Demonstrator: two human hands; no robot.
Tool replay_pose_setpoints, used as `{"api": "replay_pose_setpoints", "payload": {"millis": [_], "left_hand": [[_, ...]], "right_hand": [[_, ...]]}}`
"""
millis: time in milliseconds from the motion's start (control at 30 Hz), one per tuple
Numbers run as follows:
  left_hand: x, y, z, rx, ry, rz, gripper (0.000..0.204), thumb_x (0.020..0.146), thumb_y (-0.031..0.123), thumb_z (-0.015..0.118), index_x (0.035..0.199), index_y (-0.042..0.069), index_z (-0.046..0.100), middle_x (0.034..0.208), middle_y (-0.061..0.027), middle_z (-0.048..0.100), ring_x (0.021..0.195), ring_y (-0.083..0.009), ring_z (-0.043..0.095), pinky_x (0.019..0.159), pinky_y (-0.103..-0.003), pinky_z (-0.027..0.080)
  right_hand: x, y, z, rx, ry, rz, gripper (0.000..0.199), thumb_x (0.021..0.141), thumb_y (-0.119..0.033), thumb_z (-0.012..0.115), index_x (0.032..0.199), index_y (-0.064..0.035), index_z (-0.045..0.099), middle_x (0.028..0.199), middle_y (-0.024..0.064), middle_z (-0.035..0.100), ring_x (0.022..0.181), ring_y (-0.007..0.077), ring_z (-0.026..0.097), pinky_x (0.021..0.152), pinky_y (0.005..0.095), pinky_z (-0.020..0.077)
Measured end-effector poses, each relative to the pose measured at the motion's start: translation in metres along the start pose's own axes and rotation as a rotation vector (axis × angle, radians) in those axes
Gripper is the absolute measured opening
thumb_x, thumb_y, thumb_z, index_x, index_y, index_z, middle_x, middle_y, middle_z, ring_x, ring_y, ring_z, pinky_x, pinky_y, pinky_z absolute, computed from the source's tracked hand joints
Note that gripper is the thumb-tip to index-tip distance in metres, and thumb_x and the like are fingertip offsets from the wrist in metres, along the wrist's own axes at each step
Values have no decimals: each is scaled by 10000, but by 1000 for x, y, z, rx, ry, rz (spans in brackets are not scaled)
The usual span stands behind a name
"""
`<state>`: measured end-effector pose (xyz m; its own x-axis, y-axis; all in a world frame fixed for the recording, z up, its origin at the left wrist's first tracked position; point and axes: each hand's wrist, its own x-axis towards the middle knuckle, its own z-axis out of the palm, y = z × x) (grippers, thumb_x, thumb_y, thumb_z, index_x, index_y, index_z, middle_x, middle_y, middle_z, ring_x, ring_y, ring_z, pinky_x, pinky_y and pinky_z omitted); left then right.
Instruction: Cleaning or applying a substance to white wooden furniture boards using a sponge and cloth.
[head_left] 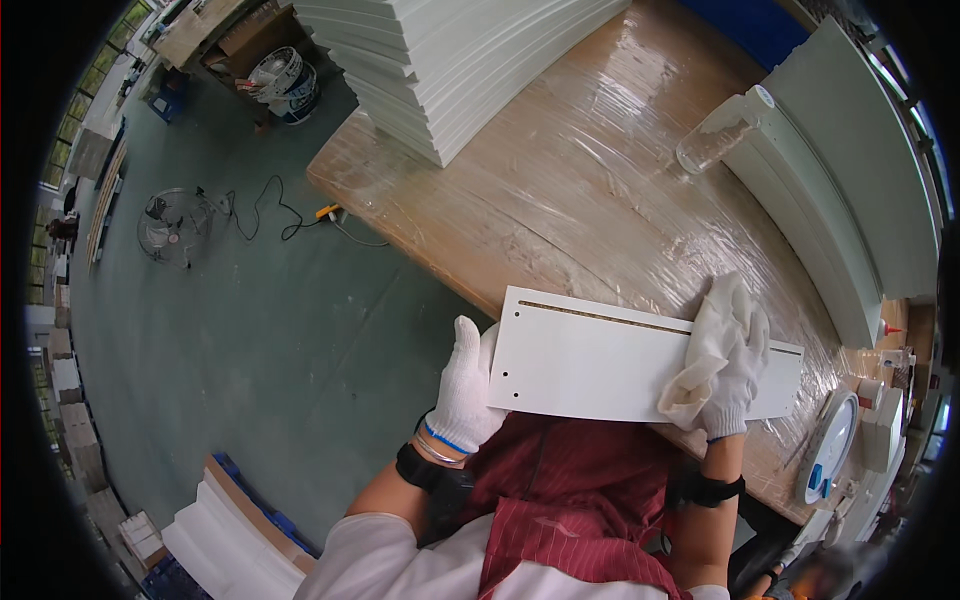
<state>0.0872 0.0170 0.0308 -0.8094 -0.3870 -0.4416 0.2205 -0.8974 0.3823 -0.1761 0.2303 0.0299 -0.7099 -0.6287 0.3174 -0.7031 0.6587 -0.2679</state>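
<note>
White panel [590,365] lies flat at lower centre of frame, on the near edge of the plastic-wrapped table [560,200]. Its near long edge overhangs the table edge above the person's red apron [570,500]. A dark groove runs along the far long edge; small drilled holes sit near the left short edge.

Left hand [465,390], white glove, fingers extended, pressed flat against the panel's left short edge; not wrapped around it. That end projects past the table corner, over open green floor [250,350].

Right hand [735,375], white glove, closed on a bunched white cloth [705,345], pressing it onto the right part of the panel's top face. Panel's right end extends beyond the hand.

Clearances: table surface beyond the panel is bare wrap up to the stack of white panels [450,60] at upper centre. At right, a clear bottle [720,135] rests against leaning white boards [840,200], well apart from the panel. A round white object [830,445] lies at lower right, near the panel's right end. Left of frame: floor, a fan [170,225] and cable, well apart.
</note>
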Motion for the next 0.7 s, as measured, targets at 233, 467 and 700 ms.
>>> {"api": "replay_pose_setpoints", "payload": {"millis": [233, 467, 700], "left_hand": [[3, -3, -7, -176, 44, 160, 832, 1005, 701, 186, 1542, 73, 282, 1456, -110, 480, 1354, -232, 462, 1126, -407, 380], [19, 2, 0, -301, -187, -32, 984, 918, 794, 338, 1462, -24, 382, 1467, -198, 460, 1339, -351, 476, 1116, -478, 392], [-9, 15, 11, 443, -131, 25, 432, 898, 30, 607, 1312, -78, 545, 1210, -174, 663, 1091, -269, 665, 957, -399, 535]], "right_hand": [[16, -224, 20, 396, -229, -558, 281, 704, -206, 720, 973, -138, 681, 1178, 151, 524, 1108, 419, 502, 984, 602, 382], [-44, -150, -12, 256, -64, -424, 252, 645, -113, 721, 892, -159, 732, 1155, 126, 594, 1037, 355, 592, 899, 490, 518], [-116, 75, -54, 8, 390, 520, 251, 902, -18, 578, 1139, -1, 657, 1222, 192, 584, 1144, 334, 561, 1042, 412, 421]]}}
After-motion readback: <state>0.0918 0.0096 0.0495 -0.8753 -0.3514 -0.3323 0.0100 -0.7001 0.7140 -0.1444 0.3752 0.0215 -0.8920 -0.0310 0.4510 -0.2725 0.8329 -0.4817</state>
